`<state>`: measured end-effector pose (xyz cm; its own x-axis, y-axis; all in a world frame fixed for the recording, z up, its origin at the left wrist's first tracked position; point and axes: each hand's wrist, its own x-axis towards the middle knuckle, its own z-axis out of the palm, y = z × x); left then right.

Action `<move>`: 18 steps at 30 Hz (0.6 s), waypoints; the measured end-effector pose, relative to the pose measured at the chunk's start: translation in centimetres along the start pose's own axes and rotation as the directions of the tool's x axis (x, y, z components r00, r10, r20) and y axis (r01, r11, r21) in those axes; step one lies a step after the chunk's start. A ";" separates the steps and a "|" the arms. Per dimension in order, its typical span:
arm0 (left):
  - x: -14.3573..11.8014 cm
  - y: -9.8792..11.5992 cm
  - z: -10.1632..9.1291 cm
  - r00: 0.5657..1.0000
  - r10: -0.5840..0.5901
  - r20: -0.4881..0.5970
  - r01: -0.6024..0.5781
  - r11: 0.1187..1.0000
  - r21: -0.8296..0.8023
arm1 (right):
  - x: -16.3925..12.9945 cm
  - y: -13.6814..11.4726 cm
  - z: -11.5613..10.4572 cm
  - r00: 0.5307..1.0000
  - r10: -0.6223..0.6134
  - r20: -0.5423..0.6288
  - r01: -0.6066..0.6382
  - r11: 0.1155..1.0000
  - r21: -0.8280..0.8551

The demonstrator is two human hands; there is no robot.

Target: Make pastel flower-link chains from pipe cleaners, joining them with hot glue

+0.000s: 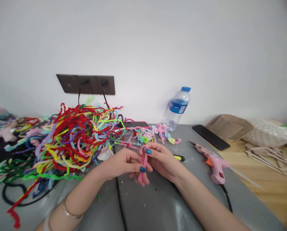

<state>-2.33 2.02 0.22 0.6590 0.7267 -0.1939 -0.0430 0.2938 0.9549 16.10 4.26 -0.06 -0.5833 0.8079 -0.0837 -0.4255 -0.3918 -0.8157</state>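
Between my two hands is a pink pipe cleaner (144, 160), folded into a narrow bundle with a small loop at its top. My left hand (126, 163) is closed, its thumb pressing on the lower part of the bundle. Higher up, the thumb and fingers of my right hand (161, 158) pinch the loop. Just beyond the hands lie small flower-like pieces (161, 131) of twisted pipe cleaner in pink, yellow, green and blue. Some fingertips are hidden behind the bundle.
A tangled heap of pipe cleaners (78, 138) fills the left. A plastic bottle (178, 109) leans on the wall. To the right are a pink glue gun (215, 163), a black phone (210, 137) and wooden sticks (271, 157). A cable (119, 195) crosses the grey surface.
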 end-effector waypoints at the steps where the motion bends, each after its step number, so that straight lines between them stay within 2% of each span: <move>1: 0.1 0.0 0.1 1.000 0.004 -0.014 -0.004 1.000 0.010 | 0.1 0.0 0.0 1.000 0.005 -0.017 -0.005 1.000 0.013; 4: 0.2 0.0 0.3 0.999 0.007 -0.046 -0.006 1.000 0.023 | 0.2 -0.1 0.0 0.998 0.016 -0.059 -0.014 0.999 0.033; 8: 0.3 -0.1 0.3 0.998 -0.004 -0.064 0.006 0.999 0.039 | 0.2 -0.3 -0.3 0.998 0.022 -0.056 -0.021 1.000 0.020; 14: 0.2 -0.3 -0.1 0.999 -0.010 -0.045 0.013 0.998 0.054 | 0.3 0.1 -0.7 0.998 0.016 -0.055 -0.014 0.999 0.036; 18: 0.2 -0.3 0.0 0.997 -0.036 -0.063 0.039 0.998 0.046 | 0.4 0.1 -0.9 0.995 0.020 -0.100 -0.014 0.998 0.059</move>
<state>-2.24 2.09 -0.10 0.6114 0.7535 -0.2416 0.0167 0.2930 0.9560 16.46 5.00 -0.71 -0.5197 0.8398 -0.1570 -0.4574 -0.4287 -0.7791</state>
